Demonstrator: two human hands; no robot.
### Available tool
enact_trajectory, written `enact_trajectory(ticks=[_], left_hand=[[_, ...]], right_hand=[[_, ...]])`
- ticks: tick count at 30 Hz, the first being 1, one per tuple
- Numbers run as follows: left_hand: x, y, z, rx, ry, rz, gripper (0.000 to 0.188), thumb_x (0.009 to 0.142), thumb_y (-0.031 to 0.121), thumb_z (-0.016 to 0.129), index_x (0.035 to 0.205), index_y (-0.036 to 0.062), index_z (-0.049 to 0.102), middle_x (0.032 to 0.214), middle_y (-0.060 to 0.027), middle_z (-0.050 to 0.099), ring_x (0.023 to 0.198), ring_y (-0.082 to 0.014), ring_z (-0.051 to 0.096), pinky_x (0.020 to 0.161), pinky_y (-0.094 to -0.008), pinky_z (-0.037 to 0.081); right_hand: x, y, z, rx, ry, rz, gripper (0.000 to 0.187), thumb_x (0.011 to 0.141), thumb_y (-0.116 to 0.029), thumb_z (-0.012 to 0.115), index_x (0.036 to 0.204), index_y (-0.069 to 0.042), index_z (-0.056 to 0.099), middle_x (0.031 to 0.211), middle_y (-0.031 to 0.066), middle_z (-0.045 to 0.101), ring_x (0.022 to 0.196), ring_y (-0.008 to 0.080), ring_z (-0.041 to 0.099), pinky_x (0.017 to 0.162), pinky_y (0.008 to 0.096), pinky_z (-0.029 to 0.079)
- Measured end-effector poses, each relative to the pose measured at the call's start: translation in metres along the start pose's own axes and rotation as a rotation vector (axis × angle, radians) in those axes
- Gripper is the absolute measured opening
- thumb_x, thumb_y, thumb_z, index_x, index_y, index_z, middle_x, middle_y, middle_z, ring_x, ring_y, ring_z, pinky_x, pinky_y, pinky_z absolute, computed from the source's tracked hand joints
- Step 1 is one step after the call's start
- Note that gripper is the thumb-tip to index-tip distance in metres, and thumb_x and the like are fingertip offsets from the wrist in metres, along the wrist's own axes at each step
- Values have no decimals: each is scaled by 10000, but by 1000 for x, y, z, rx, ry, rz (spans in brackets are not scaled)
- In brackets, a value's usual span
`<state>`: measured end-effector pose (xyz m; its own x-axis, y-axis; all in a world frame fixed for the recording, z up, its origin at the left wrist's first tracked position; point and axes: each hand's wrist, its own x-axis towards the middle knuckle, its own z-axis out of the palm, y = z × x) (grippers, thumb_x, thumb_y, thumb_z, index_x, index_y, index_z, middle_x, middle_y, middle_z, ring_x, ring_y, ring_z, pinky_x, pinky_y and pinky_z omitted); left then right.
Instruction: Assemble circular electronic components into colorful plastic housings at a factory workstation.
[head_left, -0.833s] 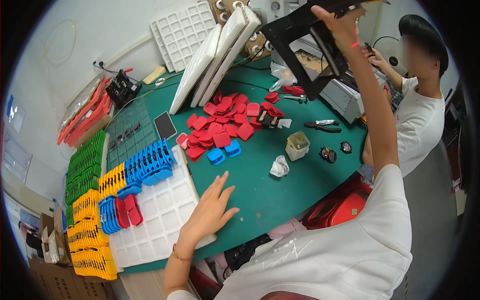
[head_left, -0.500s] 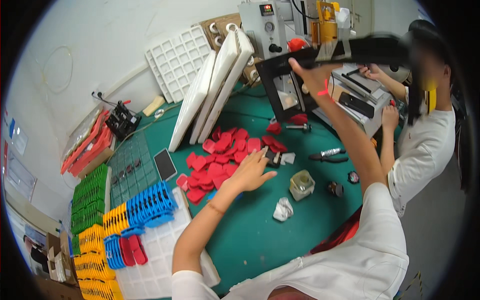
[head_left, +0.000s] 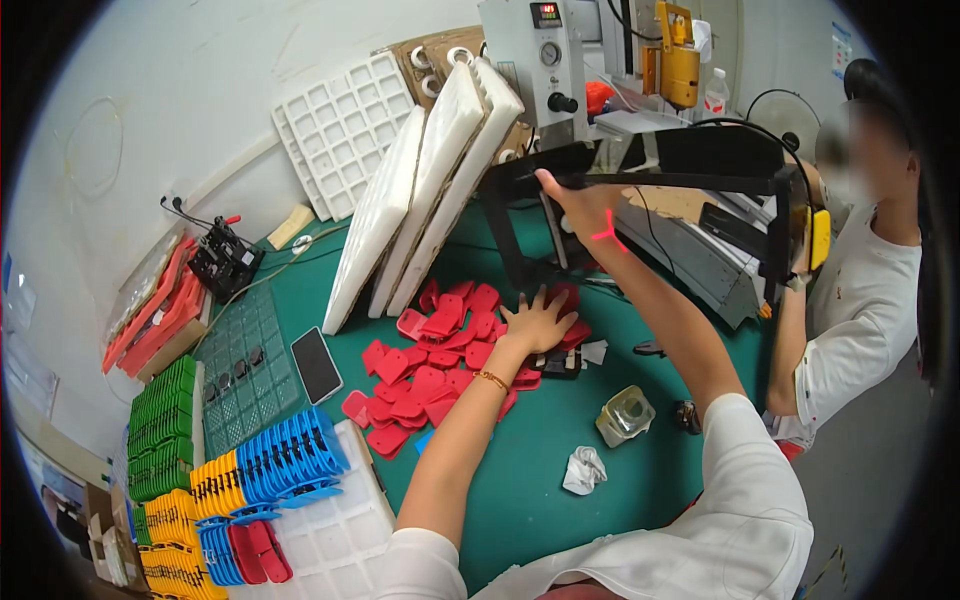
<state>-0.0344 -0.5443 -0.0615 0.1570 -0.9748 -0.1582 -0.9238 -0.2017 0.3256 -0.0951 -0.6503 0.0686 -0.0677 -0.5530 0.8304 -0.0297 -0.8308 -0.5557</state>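
Note:
My left hand [head_left: 538, 326] reaches over a pile of flat red plastic pieces [head_left: 440, 372] on the green table, its fingers spread. The palm is at the pile's right edge; whether it presses on the pieces I cannot tell. Under and beside it sits a small black object [head_left: 562, 366], partly hidden. My right hand [head_left: 585, 208] is raised and grips a large black rectangular frame [head_left: 705, 180], its thumb over the near edge and the other fingers hidden. The frame stretches rightward to the co-worker, whose hand on it is mostly hidden.
White foam trays [head_left: 440, 150] lean at the back. A phone [head_left: 317, 365] lies left of the pile. Blue clips [head_left: 290, 440] stand in rows on a white tray [head_left: 345, 520]. A clear container [head_left: 626, 415] and crumpled tissue [head_left: 584, 470] are front right. A co-worker [head_left: 860, 310] stands at right.
The black frame has come down and levelled out in my right hand. My left hand has moved forward and right across the red pieces, fingers spreading. The co-worker's arms have shifted toward the frame.

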Motion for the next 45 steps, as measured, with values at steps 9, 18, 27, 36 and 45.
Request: enact_trajectory(ticks=[9,18,27,36,45], left_hand=[[-36,-4,9,9,71,71,573,860,552,286,1357,267,294,1430,-125,222,1277,-458,192,956,-698,80],[-31,-35,-6,64,248,148,616,845,558,357,1186,71,517,1316,-161,391,1269,-387,256,1005,-597,165],[-33,-84,-33,333,171,-85,590,780,580,457,1168,146,556,1218,-124,476,1176,-387,355,918,-550,293],[-23,-76,-34,487,292,-119,585,773,547,495,1182,129,533,1089,-129,525,1030,-323,473,837,-515,329],[40,-114,-37,38,473,7,765,757,393,600,1293,36,188,1303,-232,371,1237,-387,329,979,-618,207]], right_hand=[[-53,16,67,86,-22,226,1167,469,-264,865,1219,70,36,1217,213,263,1109,282,353,955,368,324],[-36,50,101,51,-38,202,1102,467,-215,841,1217,102,98,1152,254,326,1080,351,396,946,377,331],[-8,76,127,102,124,142,963,476,-170,858,1090,58,151,1027,204,440,939,303,509,828,367,435],[-22,89,134,-57,-68,109,1123,472,-286,851,1221,93,105,1142,253,334,1070,346,416,935,384,344],[-7,94,105,70,186,145,1148,442,-286,881,1186,103,97,1129,256,366,1038,326,445,910,374,372]])
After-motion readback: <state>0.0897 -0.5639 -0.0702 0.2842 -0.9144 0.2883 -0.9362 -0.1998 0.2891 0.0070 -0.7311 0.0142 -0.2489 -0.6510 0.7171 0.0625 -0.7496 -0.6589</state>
